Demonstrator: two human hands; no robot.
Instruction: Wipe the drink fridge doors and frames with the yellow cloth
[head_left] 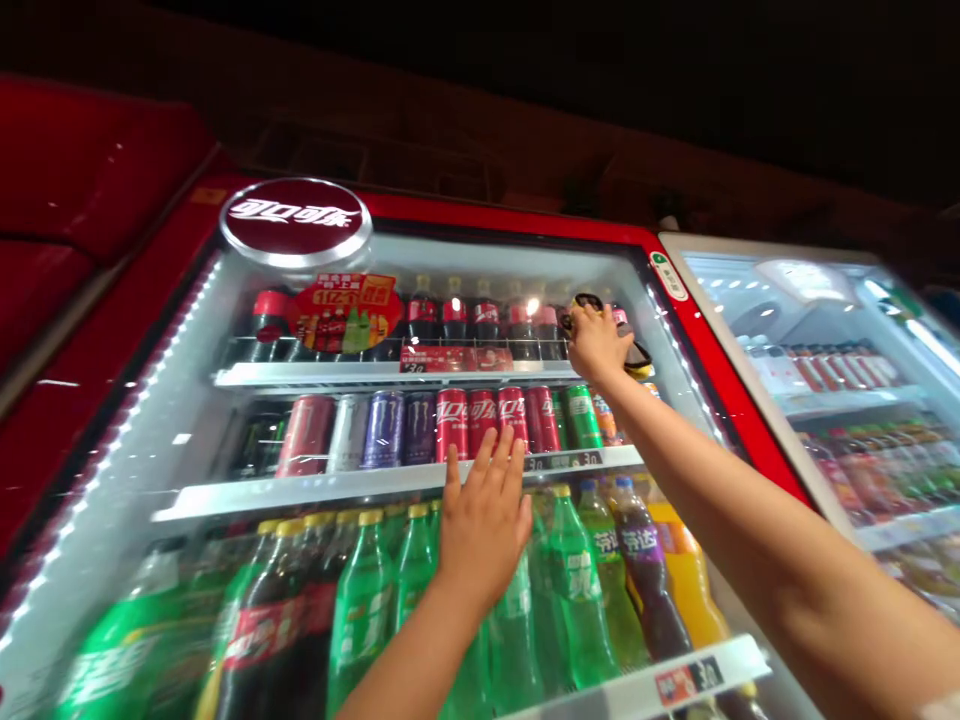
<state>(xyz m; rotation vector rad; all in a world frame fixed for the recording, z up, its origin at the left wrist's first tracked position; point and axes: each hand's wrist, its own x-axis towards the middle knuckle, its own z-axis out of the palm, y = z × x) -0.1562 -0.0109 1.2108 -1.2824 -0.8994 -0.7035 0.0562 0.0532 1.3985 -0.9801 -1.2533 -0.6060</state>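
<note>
My left hand is open, its fingers spread upward in front of the can shelf. It looks laid flat against the glass door of a lit drinks fridge, though the contact itself is hard to make out. Higher up and to the right, my right hand is closed over a black and yellow object at the level of the top shelf. The hand covers most of that object, so its kind cannot be told. Behind my left fingertips stand red cola cans; green soda bottles fill the shelf below.
A round lit sign juts out at the fridge's upper left, above a red sticker. The red door frame runs down the right. Another lit fridge stands beyond it, and a red surface lies left.
</note>
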